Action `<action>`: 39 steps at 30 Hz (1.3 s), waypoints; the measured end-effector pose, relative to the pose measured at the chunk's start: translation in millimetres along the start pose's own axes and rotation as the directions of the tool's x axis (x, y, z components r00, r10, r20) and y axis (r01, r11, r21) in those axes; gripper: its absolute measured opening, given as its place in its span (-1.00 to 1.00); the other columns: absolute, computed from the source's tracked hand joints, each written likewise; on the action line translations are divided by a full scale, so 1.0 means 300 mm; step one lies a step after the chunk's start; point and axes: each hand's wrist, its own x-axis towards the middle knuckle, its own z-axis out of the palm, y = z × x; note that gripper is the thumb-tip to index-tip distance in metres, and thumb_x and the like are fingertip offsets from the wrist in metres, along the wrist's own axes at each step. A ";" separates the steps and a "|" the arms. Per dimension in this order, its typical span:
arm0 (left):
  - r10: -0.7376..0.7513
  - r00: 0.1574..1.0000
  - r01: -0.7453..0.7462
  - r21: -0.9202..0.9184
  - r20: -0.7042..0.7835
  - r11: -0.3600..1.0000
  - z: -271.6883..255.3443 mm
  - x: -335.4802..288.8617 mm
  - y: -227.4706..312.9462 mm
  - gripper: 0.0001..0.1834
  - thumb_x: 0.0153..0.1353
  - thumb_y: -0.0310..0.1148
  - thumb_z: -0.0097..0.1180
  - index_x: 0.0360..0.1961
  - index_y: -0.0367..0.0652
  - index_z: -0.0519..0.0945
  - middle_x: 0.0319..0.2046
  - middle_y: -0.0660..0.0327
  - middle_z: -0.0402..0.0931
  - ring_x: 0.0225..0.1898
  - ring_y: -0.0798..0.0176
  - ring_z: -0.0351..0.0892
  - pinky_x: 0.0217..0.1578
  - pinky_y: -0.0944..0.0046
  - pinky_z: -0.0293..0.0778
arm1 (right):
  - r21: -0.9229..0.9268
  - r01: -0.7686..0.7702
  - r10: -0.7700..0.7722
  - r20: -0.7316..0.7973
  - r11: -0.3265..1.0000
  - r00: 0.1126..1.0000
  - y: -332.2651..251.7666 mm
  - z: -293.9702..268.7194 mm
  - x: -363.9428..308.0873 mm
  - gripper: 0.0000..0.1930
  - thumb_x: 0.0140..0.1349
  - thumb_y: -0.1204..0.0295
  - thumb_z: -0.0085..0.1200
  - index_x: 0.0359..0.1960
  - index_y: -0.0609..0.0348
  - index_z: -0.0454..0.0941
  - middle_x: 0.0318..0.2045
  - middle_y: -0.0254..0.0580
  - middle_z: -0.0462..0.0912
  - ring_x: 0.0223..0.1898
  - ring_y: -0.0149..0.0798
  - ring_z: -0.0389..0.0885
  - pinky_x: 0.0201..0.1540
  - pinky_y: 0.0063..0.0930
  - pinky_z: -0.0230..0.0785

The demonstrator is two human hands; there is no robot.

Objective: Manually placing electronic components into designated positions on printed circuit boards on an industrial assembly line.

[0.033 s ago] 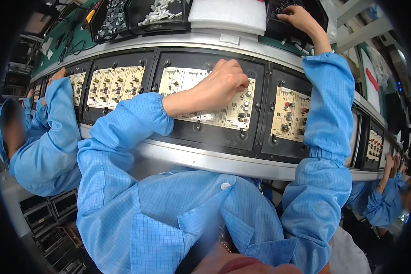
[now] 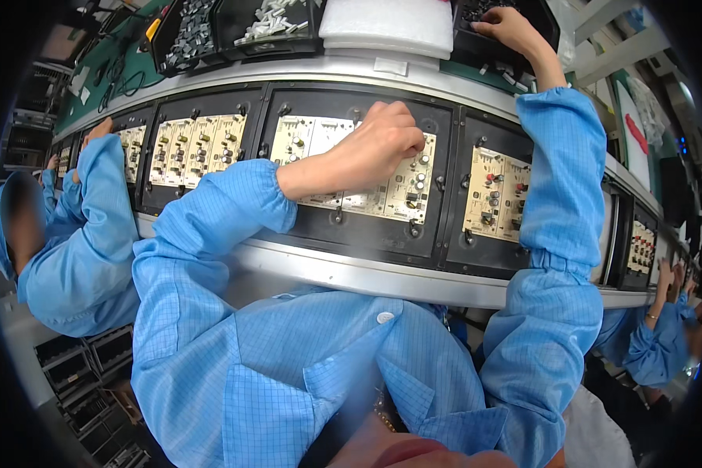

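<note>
My left hand [image 2: 382,144] is over a cream circuit board [image 2: 408,199] with small upright components, set in a black carrier frame [image 2: 366,240]. Its fingers are curled closed near the board's upper right part; whatever they hold is hidden. Out at the far right, my right hand [image 2: 515,33] reaches into a black bin [image 2: 476,56] of small dark parts. Thumb and fingertips are drawn together there, and I cannot make out what is between them. My left forearm and hand cover part of the board.
More carriers with boards [image 2: 199,148] sit to the left, and another board [image 2: 487,199] lies to the right, partly behind my right sleeve. White foam sheets [image 2: 386,25] separate the bins. A black bin [image 2: 277,48] holds white parts. A co-worker's blue sleeve [image 2: 101,226] is at left.
</note>
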 end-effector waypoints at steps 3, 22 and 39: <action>0.039 0.999 -0.040 0.022 0.019 0.999 0.010 0.025 0.016 -0.95 0.18 -0.51 0.24 -0.33 -0.25 0.69 -0.34 0.17 0.60 -0.10 0.09 0.48 0.01 0.10 0.30 | 0.022 -0.118 0.117 0.036 0.993 0.992 -0.051 -0.086 -0.068 -0.64 0.13 0.17 0.38 -0.21 0.23 0.75 -0.31 0.05 0.77 -0.26 0.01 0.75 -0.07 -0.14 0.52; -0.054 0.998 0.051 0.096 0.030 0.994 0.035 0.012 0.046 -0.93 0.15 -0.54 0.29 -0.32 -0.21 0.72 -0.39 0.22 0.59 -0.13 0.16 0.49 0.01 0.12 0.24 | 0.281 0.184 0.021 -0.595 0.942 0.804 -0.125 -0.039 -0.201 -0.80 0.24 0.38 0.17 -0.33 0.31 0.67 -0.46 0.11 0.69 -0.34 0.13 0.71 -0.27 -0.13 0.50; 0.240 0.830 0.107 0.566 -0.503 0.817 -0.276 0.188 -0.274 -0.82 0.06 -0.48 0.24 -0.25 -0.15 0.64 -0.22 0.08 0.58 0.00 -0.06 0.46 0.05 -0.07 0.30 | 0.643 0.110 -0.136 -0.008 0.758 0.991 -0.505 0.017 -0.762 -0.81 0.26 0.52 0.24 -0.11 0.24 0.75 -0.35 -0.23 0.72 -0.24 -0.37 0.61 -0.11 -0.50 0.41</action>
